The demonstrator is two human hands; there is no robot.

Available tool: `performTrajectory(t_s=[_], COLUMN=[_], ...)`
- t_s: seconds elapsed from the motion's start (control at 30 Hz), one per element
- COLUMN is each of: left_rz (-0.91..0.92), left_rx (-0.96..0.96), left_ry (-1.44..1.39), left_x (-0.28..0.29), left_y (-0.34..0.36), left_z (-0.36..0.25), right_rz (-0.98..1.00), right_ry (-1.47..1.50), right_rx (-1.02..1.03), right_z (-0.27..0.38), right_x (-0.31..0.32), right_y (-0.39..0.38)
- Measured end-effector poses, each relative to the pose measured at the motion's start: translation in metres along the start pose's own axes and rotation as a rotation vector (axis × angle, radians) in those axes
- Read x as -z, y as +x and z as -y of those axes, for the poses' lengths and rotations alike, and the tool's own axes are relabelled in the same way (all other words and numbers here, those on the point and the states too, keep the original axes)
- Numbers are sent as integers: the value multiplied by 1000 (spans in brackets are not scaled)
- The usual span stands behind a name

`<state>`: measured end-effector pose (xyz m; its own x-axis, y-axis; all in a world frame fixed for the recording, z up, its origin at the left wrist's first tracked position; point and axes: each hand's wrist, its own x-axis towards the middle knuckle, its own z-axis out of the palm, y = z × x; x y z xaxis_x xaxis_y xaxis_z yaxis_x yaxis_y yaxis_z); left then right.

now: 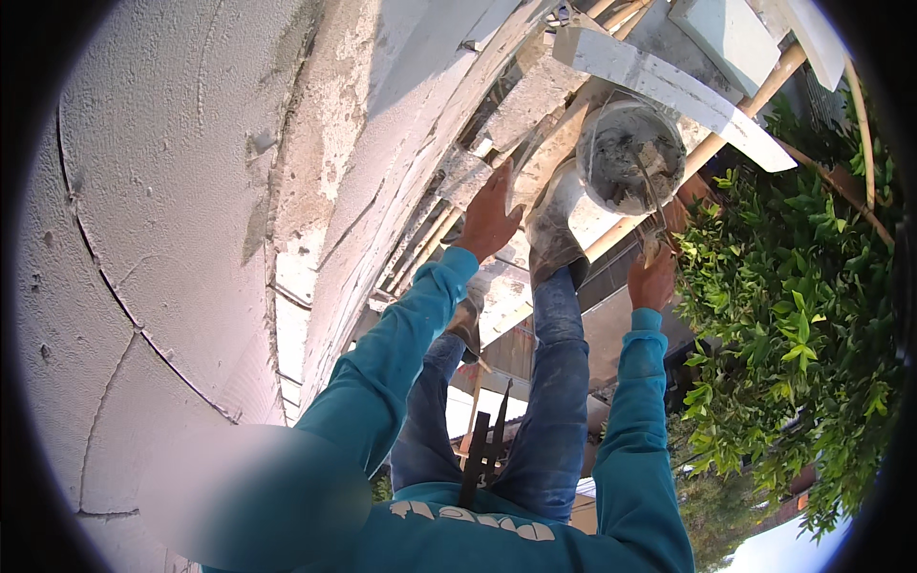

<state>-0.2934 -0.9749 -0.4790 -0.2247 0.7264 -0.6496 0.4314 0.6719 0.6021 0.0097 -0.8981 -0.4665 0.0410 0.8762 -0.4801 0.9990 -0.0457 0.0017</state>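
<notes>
My left hand [492, 217] reaches forward beside the wall, thumb and fingers apart, with nothing in it. It is over the scaffold, close to pale blocks. On the right, my right hand [652, 279] is closed round the handle end of what looks like a trowel [649, 181]. The tool's thin metal part runs into a bucket [586, 158] of grey wet mortar [616, 172]. Its blade cannot be made out clearly. The bucket stands just ahead of my boot [557, 229].
A rough grey block wall [181, 191] fills the left. A long white board [669, 81] lies beyond the bucket, near a pale block [728, 43]. Bamboo poles [707, 150] edge the planks. Leafy branches [783, 325] crowd the right, with a drop below the scaffold.
</notes>
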Motion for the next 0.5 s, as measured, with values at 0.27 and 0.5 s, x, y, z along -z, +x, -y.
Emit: performTrajectory(t_s=[0.27,0.5], left_rz=[81,138], left_rx=[253,502], left_ry=[6,7], left_x=[0,10], left_y=[-179,-284], left_z=[85,98], right_rz=[13,71], right_ry=[91,97], right_rx=[-16,-128], right_z=[-11,-9], right_x=[-4,24], right_y=[9,-8])
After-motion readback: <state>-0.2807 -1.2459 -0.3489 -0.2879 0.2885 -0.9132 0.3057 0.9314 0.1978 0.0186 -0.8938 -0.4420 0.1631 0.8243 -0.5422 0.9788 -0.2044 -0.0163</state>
